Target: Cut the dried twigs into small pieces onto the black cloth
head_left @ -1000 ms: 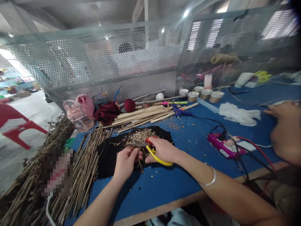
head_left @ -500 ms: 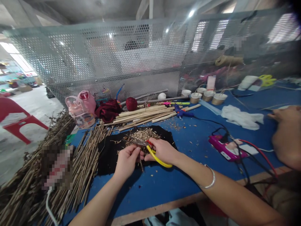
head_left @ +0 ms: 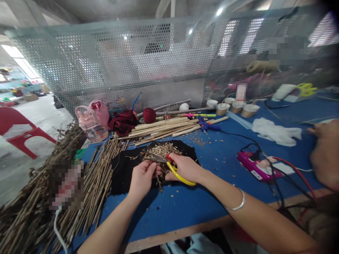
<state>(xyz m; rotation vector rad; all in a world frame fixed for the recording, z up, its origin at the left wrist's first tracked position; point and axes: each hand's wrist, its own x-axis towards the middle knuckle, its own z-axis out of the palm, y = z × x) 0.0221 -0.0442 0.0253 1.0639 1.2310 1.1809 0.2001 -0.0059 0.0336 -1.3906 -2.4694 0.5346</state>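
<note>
My right hand is closed around the yellow handles of a pair of scissors, with a red part near the pivot. The metal blades point left over a heap of chopped dry plant bits. My left hand is pinched close under the blades. A dry twig shows below its fingertips, its upper part hidden by the fingers. Both hands are above a black cloth spread on the blue table, and the heap lies on that cloth.
Long dry stalks lie at the left. Behind the cloth are peeled sticks, a blue glue gun and a dark red yarn ball. A magenta power strip with cables, a white glove and another person's arm are at the right.
The view has shifted slightly. Both hands stay close together over the cloth, with the scissors still in my right hand. The dry bits below my left fingers show more now.
</note>
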